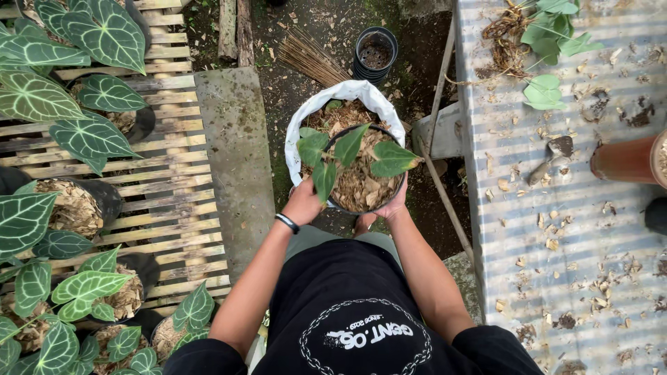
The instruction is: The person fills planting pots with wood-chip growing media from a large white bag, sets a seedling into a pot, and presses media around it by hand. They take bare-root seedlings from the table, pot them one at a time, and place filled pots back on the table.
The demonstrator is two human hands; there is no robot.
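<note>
Both my hands hold a black pot (342,205) by its near rim, over a white sack (347,94) of brown wood chips. The pot is filled with the same chips and carries a small plant (351,151) with several green leaves. My left hand (303,203), with a dark band on the wrist, grips the rim on the left. My right hand (391,206) grips it on the right.
A slatted wooden bench (170,180) on the left bears several potted plants with veined dark leaves (90,132). A corrugated metal table (556,229) on the right holds an uprooted plant (538,42) and a brown pot (629,160). An empty black pot (376,52) and broom sticks (313,59) lie on the ground.
</note>
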